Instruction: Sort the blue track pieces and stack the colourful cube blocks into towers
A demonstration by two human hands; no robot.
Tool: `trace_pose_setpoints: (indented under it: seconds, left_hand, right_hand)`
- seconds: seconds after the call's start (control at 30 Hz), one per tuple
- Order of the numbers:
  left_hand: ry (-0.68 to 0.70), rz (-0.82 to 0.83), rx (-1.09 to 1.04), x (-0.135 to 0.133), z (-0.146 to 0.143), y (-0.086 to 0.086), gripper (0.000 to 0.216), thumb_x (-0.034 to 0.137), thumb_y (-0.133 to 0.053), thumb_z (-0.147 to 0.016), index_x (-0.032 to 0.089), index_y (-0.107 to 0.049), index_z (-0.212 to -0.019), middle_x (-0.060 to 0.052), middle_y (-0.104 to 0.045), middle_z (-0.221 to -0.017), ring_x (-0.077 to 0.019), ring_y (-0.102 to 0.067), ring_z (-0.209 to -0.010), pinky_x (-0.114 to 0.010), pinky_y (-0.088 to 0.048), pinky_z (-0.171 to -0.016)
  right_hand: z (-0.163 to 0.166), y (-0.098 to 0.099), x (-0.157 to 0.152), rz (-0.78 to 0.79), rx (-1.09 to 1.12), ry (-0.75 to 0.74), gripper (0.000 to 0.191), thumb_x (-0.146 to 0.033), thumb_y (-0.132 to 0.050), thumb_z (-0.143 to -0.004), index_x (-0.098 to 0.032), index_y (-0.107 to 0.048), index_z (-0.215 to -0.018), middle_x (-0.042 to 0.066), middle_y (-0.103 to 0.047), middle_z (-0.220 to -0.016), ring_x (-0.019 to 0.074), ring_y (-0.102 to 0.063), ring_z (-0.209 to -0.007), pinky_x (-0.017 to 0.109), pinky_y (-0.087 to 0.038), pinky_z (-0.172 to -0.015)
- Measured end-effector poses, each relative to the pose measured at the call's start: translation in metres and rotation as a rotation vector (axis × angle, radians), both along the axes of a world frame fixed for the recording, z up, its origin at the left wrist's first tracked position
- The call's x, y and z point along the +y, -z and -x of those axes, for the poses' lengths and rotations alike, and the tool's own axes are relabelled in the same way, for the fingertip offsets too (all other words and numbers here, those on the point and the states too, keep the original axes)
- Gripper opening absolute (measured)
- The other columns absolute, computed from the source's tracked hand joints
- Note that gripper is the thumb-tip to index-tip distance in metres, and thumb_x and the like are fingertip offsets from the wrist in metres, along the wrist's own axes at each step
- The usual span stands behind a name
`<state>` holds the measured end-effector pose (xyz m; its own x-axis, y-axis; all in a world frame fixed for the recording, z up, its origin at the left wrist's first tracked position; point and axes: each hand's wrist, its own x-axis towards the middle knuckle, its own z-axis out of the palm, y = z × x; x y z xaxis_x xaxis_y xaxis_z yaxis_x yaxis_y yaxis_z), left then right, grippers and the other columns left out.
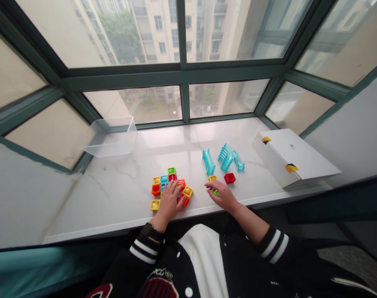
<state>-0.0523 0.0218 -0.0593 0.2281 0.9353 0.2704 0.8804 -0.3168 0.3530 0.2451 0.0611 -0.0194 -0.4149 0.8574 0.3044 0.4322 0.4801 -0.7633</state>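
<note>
My left hand (171, 200) lies with fingers spread over a cluster of small coloured plastic blocks. Around it show an orange block (156, 189), a yellow block (155, 205), a green block (171, 170) and a blue block (164, 179); the ones under the palm are hidden. My right hand (221, 194) is low over the sill, fingers stretched out and slightly bent. Just past its fingers sits another yellow block (212, 178), and a bit of a green block (216, 193) peeks out beneath them. A red block (230, 178) rests apart, right of these.
Translucent blue ribbed pieces (226, 157) lie behind the right hand. A clear plastic bin (114, 138) stands at the back left. On the right is a white box (295, 155) with yellow-black tabs. Windows close off the marble sill (120, 198) at the back.
</note>
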Motion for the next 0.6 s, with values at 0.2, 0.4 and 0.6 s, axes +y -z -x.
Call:
trace_pose_setpoints:
  seconds: [0.2, 0.4, 0.6]
  left_hand:
    - [-0.027, 0.016, 0.044, 0.004, -0.008, 0.011, 0.049, 0.038, -0.05, -0.104, 0.024, -0.058, -0.15, -0.01, -0.052, -0.163, -0.0344, -0.043, -0.153, -0.061, -0.027, -0.13]
    - [-0.016, 0.02, 0.087, 0.004, -0.006, 0.013, 0.049, 0.038, -0.047, -0.106, 0.022, -0.058, -0.15, -0.009, -0.053, -0.162, -0.0329, -0.042, -0.153, -0.058, -0.028, -0.13]
    - [-0.041, 0.018, 0.093, 0.006, -0.008, 0.016, 0.044, 0.029, -0.043, -0.107, 0.024, -0.06, -0.147, -0.009, -0.056, -0.159, -0.0306, -0.044, -0.152, -0.057, -0.028, -0.13]
  right_hand:
    - [0.047, 0.005, 0.007, 0.068, -0.281, -0.153, 0.044, -0.016, -0.072, -0.091, -0.026, -0.068, -0.134, 0.01, -0.065, -0.131, 0.0242, -0.067, -0.117, 0.04, -0.054, -0.105]
    - [0.073, 0.015, 0.01, 0.148, -0.531, -0.157, 0.033, -0.016, -0.07, -0.091, -0.026, -0.073, -0.123, 0.009, -0.067, -0.128, 0.025, -0.069, -0.112, 0.035, -0.052, -0.098]
    - [0.075, 0.013, 0.009, 0.176, -0.629, -0.138, 0.021, -0.021, -0.064, -0.096, -0.023, -0.071, -0.116, 0.009, -0.069, -0.12, 0.0228, -0.069, -0.105, 0.03, -0.049, -0.085]
